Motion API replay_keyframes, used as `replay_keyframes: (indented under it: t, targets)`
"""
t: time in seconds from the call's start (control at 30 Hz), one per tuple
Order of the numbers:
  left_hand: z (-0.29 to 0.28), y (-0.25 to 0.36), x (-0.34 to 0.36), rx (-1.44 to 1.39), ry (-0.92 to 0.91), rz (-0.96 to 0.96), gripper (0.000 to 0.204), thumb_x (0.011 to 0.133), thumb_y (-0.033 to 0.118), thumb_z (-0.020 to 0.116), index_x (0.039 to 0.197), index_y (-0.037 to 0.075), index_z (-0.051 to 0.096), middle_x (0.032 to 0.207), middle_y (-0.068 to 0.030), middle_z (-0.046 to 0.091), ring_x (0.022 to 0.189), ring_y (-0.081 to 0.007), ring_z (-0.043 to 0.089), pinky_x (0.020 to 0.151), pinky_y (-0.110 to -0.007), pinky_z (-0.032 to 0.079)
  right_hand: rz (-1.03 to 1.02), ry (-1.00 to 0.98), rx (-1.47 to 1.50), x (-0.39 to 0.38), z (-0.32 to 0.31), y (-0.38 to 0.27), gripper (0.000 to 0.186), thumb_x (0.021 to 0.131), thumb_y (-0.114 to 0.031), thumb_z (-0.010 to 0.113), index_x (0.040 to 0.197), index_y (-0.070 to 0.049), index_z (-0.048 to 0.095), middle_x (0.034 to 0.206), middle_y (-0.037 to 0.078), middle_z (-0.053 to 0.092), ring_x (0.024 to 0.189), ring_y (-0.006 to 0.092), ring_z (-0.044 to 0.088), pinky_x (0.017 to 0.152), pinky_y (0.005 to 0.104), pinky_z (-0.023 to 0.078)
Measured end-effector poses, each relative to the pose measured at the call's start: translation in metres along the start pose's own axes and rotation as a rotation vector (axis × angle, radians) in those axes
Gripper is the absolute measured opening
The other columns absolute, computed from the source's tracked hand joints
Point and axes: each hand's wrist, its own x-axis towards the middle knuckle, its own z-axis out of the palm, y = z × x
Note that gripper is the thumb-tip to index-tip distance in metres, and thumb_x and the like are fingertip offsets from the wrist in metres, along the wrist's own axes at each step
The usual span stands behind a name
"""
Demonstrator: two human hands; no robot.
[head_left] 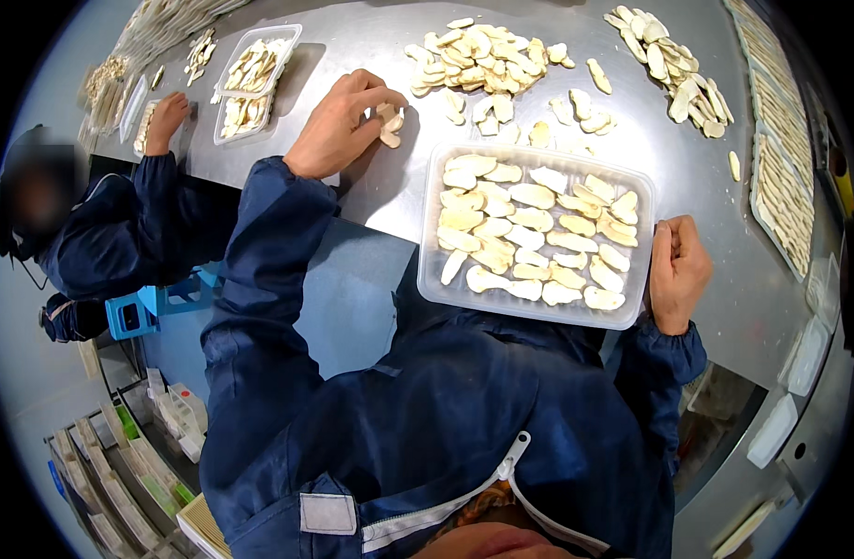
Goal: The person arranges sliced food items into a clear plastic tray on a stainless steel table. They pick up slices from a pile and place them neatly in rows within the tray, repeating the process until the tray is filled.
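My left hand reaches over the steel table, thumb and fingers closed around a few pale, cream-coloured slices. A clear plastic tray sits in front of me, its near side extending past the table edge. Similar oblong slices lie in it in rough rows. Beside the tray's right wall my right hand is curled into a fist; whatever its fingers may hold is hidden. Beyond the tray lies a heap of slices, with several loose slices scattered between.
Another slice pile lies at the far right, near filled trays along the right edge. Two clear containers hold slices at the left. There a co-worker's hand rests over a small tray. A blue stool stands below.
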Motion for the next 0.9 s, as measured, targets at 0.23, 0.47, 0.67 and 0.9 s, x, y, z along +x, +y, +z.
replay_keyframes:
  t: [0.23, 0.47, 0.67, 0.9]
  targets:
    - [-0.01, -0.01, 0.009, 0.017, -0.16, 0.03, 0.02, 0.084, 0.001, 0.058, 0.102, 0.005, 0.066, 0.108, -0.011, 0.056, 0.107, -0.0272, 0.054, 0.094, -0.036, 0.045, 0.02, -0.025, 0.008, -0.001, -0.002, 0.004, 0.016, 0.091, -0.008, 0.061, 0.079, 0.0, 0.055, 0.059, 0.008, 0.046, 0.053, 0.0128, 0.041, 0.052, 0.03, 0.036]
    - [-0.025, -0.018, 0.001, -0.016, -0.157, -0.053, 0.019, 0.086, 0.002, 0.061, 0.105, 0.003, 0.065, 0.107, -0.0106, 0.056, 0.102, -0.0249, 0.058, 0.088, -0.034, 0.048, 0.02, -0.009, 0.005, -0.002, -0.001, 0.003, 0.016, 0.091, -0.009, 0.06, 0.079, 0.0, 0.055, 0.059, 0.008, 0.046, 0.053, 0.0132, 0.041, 0.052, 0.0305, 0.036]
    - [-0.024, -0.02, -0.007, -0.058, -0.198, -0.059, 0.026, 0.084, 0.004, 0.067, 0.109, 0.003, 0.066, 0.105, -0.0101, 0.056, 0.098, -0.0234, 0.058, 0.092, -0.034, 0.048, 0.011, -0.007, -0.016, -0.001, 0.0, 0.003, 0.016, 0.091, -0.009, 0.06, 0.079, 0.0, 0.055, 0.059, 0.008, 0.047, 0.053, 0.0134, 0.042, 0.052, 0.0305, 0.037]
    - [-0.022, -0.022, -0.008, -0.154, -0.06, -0.157, 0.015, 0.085, 0.007, 0.067, 0.098, 0.001, 0.069, 0.088, -0.007, 0.062, 0.078, -0.0185, 0.058, 0.071, -0.03, 0.047, -0.001, -0.01, -0.015, -0.001, -0.001, 0.003, 0.016, 0.091, -0.009, 0.06, 0.08, 0.0, 0.055, 0.059, 0.008, 0.046, 0.053, 0.0135, 0.041, 0.052, 0.0303, 0.036]
